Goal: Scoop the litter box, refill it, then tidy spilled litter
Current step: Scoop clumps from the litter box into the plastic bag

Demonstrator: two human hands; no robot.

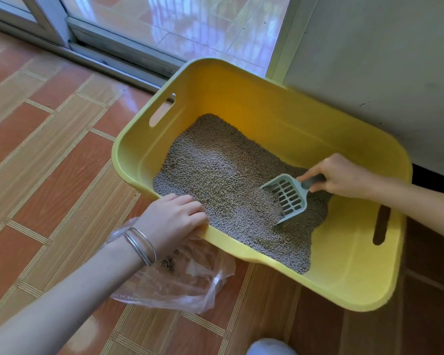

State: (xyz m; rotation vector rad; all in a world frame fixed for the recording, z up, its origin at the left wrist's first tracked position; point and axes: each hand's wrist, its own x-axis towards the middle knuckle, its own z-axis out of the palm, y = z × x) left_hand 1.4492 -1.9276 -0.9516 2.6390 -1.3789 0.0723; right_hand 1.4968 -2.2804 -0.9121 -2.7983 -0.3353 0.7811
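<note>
Scoop (287,194) in right hand (341,176) meets litter (221,175).

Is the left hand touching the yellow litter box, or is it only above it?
Touching. The head view shows the left hand gripping the near rim of the yellow litter box, fingers curled over the edge.

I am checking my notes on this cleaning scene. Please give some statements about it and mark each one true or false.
1. The right hand holds the pale green slotted plastic scoop. True.
2. The yellow plastic litter box is filled evenly with grey litter. False: the right end shows bare bottom.
3. The left hand has its grip on the box's near rim. True.
4. The clear plastic bag lies inside the box. False: it lies on the floor.
</note>
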